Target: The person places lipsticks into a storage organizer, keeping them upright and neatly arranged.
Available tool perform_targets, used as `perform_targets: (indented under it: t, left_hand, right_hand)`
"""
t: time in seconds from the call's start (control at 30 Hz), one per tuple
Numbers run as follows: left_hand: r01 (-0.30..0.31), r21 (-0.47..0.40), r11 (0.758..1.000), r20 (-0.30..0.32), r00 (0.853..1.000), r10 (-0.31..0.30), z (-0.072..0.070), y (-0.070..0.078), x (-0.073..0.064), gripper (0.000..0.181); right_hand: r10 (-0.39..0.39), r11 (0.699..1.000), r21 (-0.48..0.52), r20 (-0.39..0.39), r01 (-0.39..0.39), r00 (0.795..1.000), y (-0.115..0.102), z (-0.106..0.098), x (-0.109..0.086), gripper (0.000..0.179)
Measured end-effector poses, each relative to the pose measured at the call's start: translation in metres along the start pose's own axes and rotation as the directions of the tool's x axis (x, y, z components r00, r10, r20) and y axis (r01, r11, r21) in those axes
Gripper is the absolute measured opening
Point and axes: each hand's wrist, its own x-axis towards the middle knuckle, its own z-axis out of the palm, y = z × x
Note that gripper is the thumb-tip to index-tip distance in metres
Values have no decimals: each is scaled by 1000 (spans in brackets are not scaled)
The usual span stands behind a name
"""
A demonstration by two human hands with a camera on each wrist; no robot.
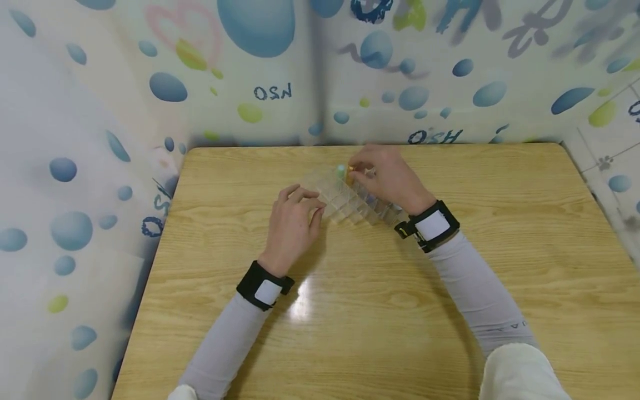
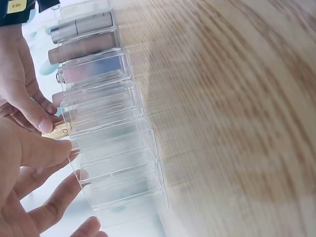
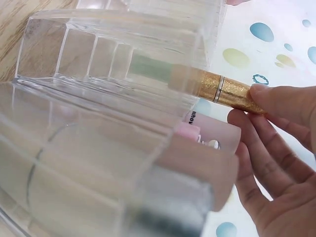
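Note:
A clear plastic lipstick organizer (image 1: pixel 345 201) with several compartments stands near the table's back edge. My right hand (image 1: pixel 392 176) pinches a glittery gold lipstick (image 3: pixel 232 94) between thumb and fingers; its lower part is behind the clear walls. My left hand (image 1: pixel 294 225) is at the organizer's left end, thumb before the rim and fingertips behind it, seen through the plastic in the left wrist view. A pale green tube (image 1: pixel 341 171) stands beside the gold lipstick. Grey (image 2: pixel 84 28), brownish-pink (image 2: pixel 84 48) and pink-and-blue tubes (image 2: pixel 94 69) fill compartments toward the right end.
The wooden table (image 1: pixel 380 311) meets a patterned wall covering (image 1: pixel 320 111) just behind the organizer, and another patterned covering (image 1: pixel 90 222) runs along its left side. Black straps (image 1: pixel 434 226) with small cameras sit on both wrists.

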Motion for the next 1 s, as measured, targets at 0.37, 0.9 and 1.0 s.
perform_targets:
  t: [0.37, 0.9, 1.0]
  left_hand:
    - [-21, -2, 1000, -8, 1000, 21, 2, 0, 0, 15]
    - [-28, -3, 1000, -14, 1000, 28, 2, 0, 0, 15]
    - [-25, -3, 1000, -12, 1000, 25, 1, -1, 0, 15]
  right_hand:
    - [-15, 1000, 13, -9, 15, 1000, 1, 6, -4, 17]
    - [32, 999, 14, 42, -33, 999, 5, 16, -6, 16]
    - [40, 999, 16, 48, -40, 998, 4, 16, -5, 17]
